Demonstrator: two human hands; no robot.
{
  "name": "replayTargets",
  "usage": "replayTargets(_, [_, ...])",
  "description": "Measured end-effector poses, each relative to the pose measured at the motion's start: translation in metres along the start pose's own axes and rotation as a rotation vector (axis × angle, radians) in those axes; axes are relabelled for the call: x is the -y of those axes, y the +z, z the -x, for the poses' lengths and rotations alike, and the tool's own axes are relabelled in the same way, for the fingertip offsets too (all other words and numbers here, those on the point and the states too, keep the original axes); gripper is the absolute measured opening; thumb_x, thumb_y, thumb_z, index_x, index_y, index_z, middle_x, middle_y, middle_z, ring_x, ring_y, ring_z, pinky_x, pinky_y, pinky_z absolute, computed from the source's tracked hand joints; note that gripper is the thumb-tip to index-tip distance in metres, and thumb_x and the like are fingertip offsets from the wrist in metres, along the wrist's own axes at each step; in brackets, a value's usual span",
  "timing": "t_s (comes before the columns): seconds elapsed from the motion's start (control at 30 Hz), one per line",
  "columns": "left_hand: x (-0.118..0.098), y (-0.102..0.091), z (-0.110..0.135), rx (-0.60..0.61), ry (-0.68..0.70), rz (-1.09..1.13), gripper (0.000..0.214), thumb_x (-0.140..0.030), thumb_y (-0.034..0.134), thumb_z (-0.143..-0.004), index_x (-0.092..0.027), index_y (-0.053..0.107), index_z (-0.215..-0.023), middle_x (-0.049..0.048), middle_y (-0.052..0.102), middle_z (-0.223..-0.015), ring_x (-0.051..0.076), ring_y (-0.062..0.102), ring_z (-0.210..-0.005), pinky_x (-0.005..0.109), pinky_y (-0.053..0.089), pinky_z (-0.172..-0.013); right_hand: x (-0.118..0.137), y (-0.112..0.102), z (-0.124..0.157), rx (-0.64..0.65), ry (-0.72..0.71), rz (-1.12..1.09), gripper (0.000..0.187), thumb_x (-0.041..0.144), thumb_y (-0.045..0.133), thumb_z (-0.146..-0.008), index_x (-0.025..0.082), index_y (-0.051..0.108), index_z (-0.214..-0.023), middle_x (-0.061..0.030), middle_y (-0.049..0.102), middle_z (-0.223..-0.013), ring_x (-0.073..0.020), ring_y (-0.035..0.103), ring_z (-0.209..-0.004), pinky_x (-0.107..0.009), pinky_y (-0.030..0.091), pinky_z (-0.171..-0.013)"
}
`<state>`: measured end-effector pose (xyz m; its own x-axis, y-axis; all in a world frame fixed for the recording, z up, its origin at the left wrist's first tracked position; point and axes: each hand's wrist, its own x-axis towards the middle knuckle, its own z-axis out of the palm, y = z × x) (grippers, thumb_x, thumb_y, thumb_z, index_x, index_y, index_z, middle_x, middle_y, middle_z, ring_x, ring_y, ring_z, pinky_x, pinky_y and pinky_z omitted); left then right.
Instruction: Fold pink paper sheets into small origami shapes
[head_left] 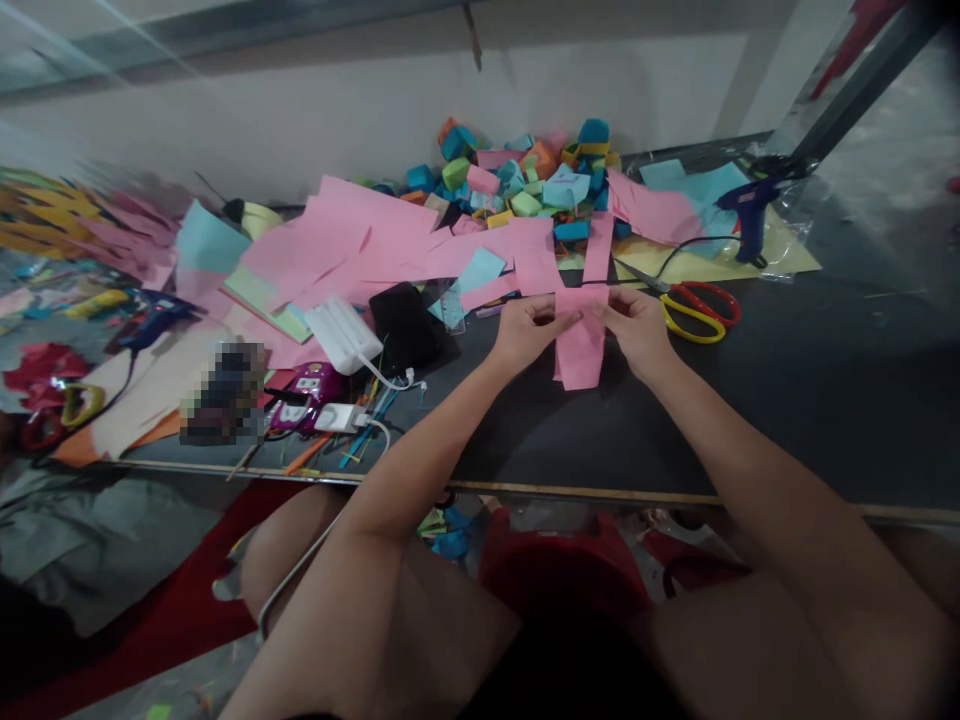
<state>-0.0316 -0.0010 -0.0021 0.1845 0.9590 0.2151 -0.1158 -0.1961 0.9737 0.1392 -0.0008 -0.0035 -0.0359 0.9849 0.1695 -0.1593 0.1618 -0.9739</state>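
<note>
A pink paper piece hangs between my two hands, just above the dark tabletop. My left hand pinches its left edge, thumb pointing toward the middle. On the opposite edge, the thumb and fingers of my right hand are closed on the same paper. Scissors with red and yellow handles lie just right of my right hand. Behind my hands are a pink paper sheet and a narrow pink strip.
Folded colourful paper pieces are heaped against the wall. A blue glue gun stands at the back right, another glue gun at left. A white power bank, a black phone-like object and a purple power strip crowd the left side.
</note>
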Motion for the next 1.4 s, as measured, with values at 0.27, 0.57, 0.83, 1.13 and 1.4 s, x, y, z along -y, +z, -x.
replayTargets(0.27, [0.003, 0.002, 0.003, -0.080, 0.079, -0.068, 0.041, -0.058, 0.083, -0.074, -0.018, 0.077, -0.073, 0.0007, 0.068, -0.069, 0.009, 0.053, -0.062, 0.024, 0.045, -0.061, 0.000, 0.002, 0.003, -0.083, -0.104, 0.117, 0.036, 0.055, 0.091, -0.063, 0.022, 0.079, -0.073, 0.0008, 0.073, -0.070, -0.0125, 0.063, -0.062, -0.031, 0.056, -0.063])
replayTargets(0.57, [-0.002, 0.003, 0.004, -0.148, 0.117, -0.137, 0.051, -0.061, 0.077, -0.079, -0.018, 0.062, -0.057, -0.0026, 0.045, -0.057, 0.008, 0.034, -0.057, 0.026, 0.026, -0.053, 0.005, 0.007, 0.006, -0.080, -0.058, 0.017, 0.034, 0.048, 0.097, -0.053, 0.025, 0.081, -0.073, 0.0006, 0.077, -0.075, -0.0144, 0.069, -0.067, -0.032, 0.060, -0.067])
replayTargets(0.83, [-0.010, 0.008, 0.005, -0.150, 0.062, -0.020, 0.054, -0.062, 0.086, -0.067, -0.016, 0.061, -0.051, -0.0037, 0.043, -0.054, 0.006, 0.033, -0.055, 0.024, 0.025, -0.051, 0.001, 0.006, 0.005, -0.054, -0.041, 0.007, 0.035, 0.052, 0.096, -0.055, 0.025, 0.081, -0.073, 0.0012, 0.077, -0.075, -0.0143, 0.070, -0.067, -0.032, 0.060, -0.068])
replayTargets(1.13, [-0.009, 0.008, 0.002, -0.186, -0.040, 0.123, 0.030, -0.038, 0.094, -0.064, -0.017, 0.074, -0.058, -0.0018, 0.063, -0.059, 0.008, 0.053, -0.059, 0.024, 0.043, -0.059, 0.002, 0.005, 0.005, -0.038, -0.038, -0.022, 0.035, 0.051, 0.095, -0.057, 0.027, 0.083, -0.079, 0.0006, 0.079, -0.081, -0.0136, 0.070, -0.069, -0.031, 0.061, -0.070])
replayTargets(1.4, [-0.005, 0.008, 0.001, -0.187, -0.046, 0.125, 0.025, -0.039, 0.094, -0.061, -0.019, 0.080, -0.068, -0.0003, 0.073, -0.070, 0.010, 0.061, -0.066, 0.025, 0.051, -0.064, 0.002, 0.004, 0.006, -0.048, -0.013, 0.055, 0.038, 0.055, 0.091, -0.060, 0.026, 0.082, -0.083, -0.0026, 0.080, -0.086, -0.0196, 0.074, -0.078, -0.039, 0.063, -0.076])
